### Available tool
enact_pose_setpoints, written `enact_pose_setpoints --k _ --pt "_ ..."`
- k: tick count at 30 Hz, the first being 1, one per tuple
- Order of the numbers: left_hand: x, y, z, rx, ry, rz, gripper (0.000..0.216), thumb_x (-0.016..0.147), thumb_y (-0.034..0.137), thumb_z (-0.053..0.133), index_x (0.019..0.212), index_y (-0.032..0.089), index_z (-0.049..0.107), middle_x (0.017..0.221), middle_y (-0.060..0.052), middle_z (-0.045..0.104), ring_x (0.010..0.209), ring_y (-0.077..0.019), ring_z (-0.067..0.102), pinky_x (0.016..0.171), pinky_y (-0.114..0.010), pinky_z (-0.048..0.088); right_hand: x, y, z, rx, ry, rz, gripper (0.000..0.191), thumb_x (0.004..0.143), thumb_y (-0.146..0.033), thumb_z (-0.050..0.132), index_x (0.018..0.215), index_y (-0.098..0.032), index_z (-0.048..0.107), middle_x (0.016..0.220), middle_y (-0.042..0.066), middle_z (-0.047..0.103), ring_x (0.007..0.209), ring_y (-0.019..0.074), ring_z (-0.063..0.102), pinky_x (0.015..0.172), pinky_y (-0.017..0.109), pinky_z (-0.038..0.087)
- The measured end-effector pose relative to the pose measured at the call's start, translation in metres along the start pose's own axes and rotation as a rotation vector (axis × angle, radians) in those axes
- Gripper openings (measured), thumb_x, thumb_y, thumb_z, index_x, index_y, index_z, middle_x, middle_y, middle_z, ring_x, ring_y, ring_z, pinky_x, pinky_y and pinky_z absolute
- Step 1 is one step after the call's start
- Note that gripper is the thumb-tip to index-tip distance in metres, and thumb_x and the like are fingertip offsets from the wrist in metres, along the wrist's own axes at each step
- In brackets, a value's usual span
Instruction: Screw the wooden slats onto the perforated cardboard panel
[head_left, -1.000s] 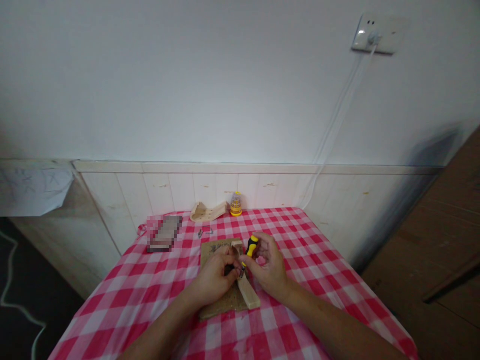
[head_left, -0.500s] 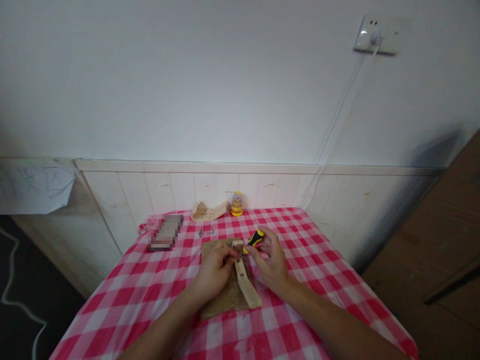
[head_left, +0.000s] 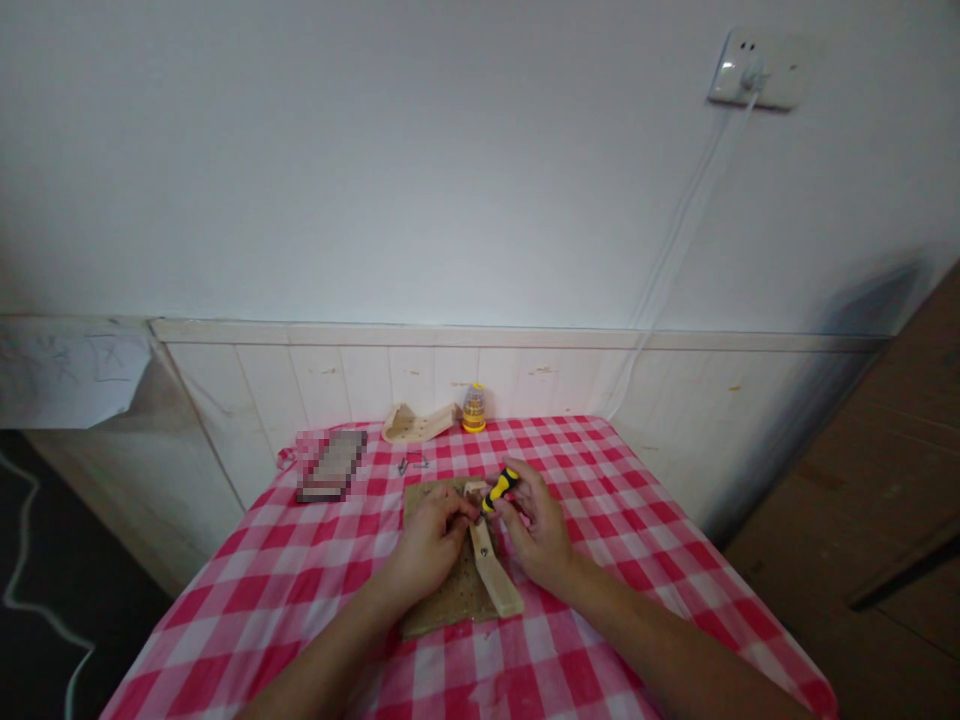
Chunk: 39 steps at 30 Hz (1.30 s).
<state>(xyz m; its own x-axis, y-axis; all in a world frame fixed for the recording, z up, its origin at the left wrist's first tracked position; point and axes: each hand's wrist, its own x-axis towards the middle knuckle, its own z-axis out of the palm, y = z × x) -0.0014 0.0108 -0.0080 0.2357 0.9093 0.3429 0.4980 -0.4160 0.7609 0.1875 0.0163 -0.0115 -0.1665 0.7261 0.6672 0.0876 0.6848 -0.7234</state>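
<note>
My right hand (head_left: 536, 525) clasped yellow-black screwdriver (head_left: 499, 489), tip angled down at far end of wooden strip (head_left: 493, 575). My left hand (head_left: 427, 540) pinched that end, steadying it. Strip lay on 1 brown board (head_left: 442, 605).

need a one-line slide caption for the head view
Right hand holds a yellow-and-black screwdriver at a wooden piece that the left hand steadies on a board on a checked tablecloth.

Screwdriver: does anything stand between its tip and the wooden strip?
Nothing visible does. The right hand holds the screwdriver, tip at the far end of the wooden strip; the left hand holds that end.
</note>
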Motion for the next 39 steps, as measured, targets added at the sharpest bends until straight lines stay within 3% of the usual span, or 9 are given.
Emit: enact_pose_setpoints --k 15,26,39 --pt "0.000 0.000 0.000 0.020 -0.017 -0.007 0.023 0.085 0.007 0.052 0.087 0.018 0.072 0.093 -0.008 0.070 0.095 -0.0247 0.065 0.089 -0.040 0.049 0.002 0.004 0.001 -0.093 0.083 0.036 0.045 0.092 -0.028 0.071 0.134 -0.030 0.057 0.112 0.006 0.072 0.089 0.0200 0.075 0.077 0.032 0.064" --pt "-0.002 0.006 -0.001 -0.016 -0.023 -0.044 0.015 0.084 0.012 0.057 0.089 0.020 0.068 0.094 -0.007 0.069 0.093 -0.0241 0.064 0.085 -0.038 0.049 0.000 0.001 -0.001 -0.119 0.133 0.002 0.042 0.093 -0.024 0.067 0.133 -0.027 0.053 0.103 0.005 0.070 0.088 0.0198 0.072 0.079 0.034 0.063" --pt "-0.005 0.018 -0.007 -0.073 -0.200 0.085 0.018 0.088 0.017 0.061 0.075 0.021 0.072 0.090 -0.006 0.070 0.092 -0.0225 0.064 0.084 -0.035 0.048 -0.006 -0.010 -0.002 -0.066 0.076 -0.032 0.044 0.100 -0.031 0.060 0.142 -0.028 0.048 0.106 0.007 0.069 0.087 0.0200 0.070 0.077 0.033 0.061"
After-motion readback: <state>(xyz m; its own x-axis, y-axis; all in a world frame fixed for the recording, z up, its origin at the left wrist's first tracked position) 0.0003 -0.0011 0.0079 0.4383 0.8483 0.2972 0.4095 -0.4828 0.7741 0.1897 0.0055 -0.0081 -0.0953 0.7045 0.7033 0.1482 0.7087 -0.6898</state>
